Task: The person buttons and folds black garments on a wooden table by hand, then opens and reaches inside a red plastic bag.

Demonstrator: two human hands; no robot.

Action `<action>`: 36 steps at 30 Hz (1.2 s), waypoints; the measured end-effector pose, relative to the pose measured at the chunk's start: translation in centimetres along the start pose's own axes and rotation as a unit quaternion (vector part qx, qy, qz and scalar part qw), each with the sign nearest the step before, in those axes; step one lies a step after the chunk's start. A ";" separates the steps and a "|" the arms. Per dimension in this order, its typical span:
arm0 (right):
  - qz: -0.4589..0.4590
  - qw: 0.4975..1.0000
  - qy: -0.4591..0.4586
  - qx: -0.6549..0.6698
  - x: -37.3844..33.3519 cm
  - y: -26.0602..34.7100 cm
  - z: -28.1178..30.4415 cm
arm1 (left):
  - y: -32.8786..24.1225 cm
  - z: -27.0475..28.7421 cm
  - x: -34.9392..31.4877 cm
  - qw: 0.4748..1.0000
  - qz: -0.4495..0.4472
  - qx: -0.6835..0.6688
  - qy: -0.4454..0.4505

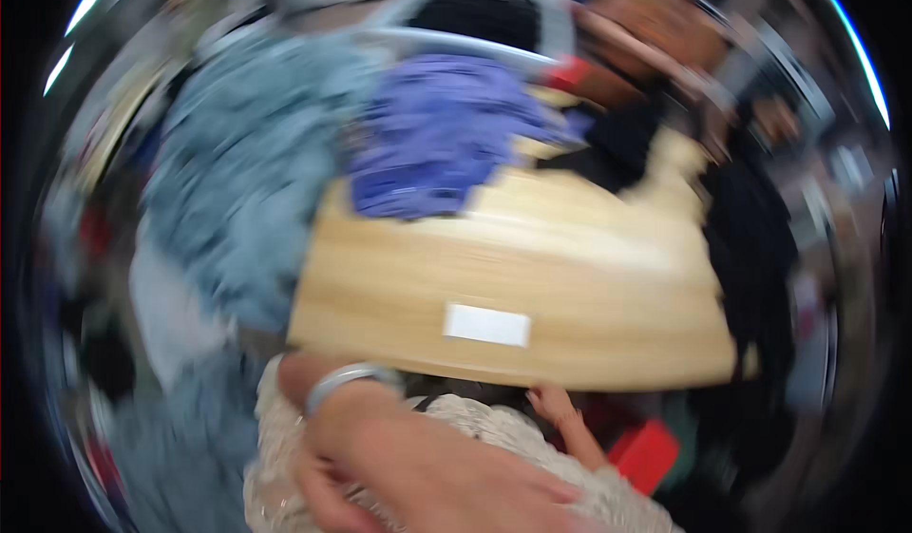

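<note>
My left hand (446, 466), with a pale bangle (353, 379) at its wrist, is large and close in the lower middle of the head view. Motion smears it, and most of its fingers are blurred or cut off by the lower edge. Nothing shows in it. By the near edge of the wooden table (608, 286), my right hand (553, 404) is small and blurred; whether its fingers grip anything is not clear. On the tabletop, just beyond that edge, lies a white rectangular piece (487, 325). Farther back on the table is a purple-blue heap of cloth (437, 139).
A large grey-blue cloth heap (256, 162) rises left of the table. Black cloth (746, 257) hangs over the right side, with more black cloth (613, 148) toward the back. Behind stands a pale bin (456, 44) holding black cloth. Something red (644, 457) lies below the near edge.
</note>
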State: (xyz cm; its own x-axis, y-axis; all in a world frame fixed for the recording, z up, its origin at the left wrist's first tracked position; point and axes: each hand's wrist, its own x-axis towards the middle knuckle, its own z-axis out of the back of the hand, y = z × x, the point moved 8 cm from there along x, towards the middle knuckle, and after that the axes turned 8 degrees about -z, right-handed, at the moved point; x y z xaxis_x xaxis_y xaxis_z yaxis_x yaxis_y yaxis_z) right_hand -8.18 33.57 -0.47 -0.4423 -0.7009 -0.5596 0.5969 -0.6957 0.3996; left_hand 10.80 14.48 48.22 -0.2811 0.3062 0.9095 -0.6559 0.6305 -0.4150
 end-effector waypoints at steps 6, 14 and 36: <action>-0.148 0.975 -0.089 0.138 -5.5 -9.6 -0.7 | 20.3 7.6 -11.7 0.867 0.176 0.181 -0.430; -0.275 0.930 -0.039 0.241 -17.7 -24.5 -5.2 | 49.0 2.4 -27.5 0.607 0.543 0.575 -0.082; -0.302 0.892 -0.079 0.327 -23.8 -39.9 -4.8 | 61.1 3.4 -33.9 0.390 0.713 0.573 0.108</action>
State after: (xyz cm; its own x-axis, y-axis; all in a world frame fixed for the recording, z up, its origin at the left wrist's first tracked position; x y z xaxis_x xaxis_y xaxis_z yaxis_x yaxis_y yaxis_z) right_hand -18.26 78.79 -6.63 -0.6704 -0.1446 -0.7277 -0.2778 -0.8606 0.4269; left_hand -22.11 40.24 -7.91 -0.9478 -0.1060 -0.3006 0.1414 -0.9850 -0.0985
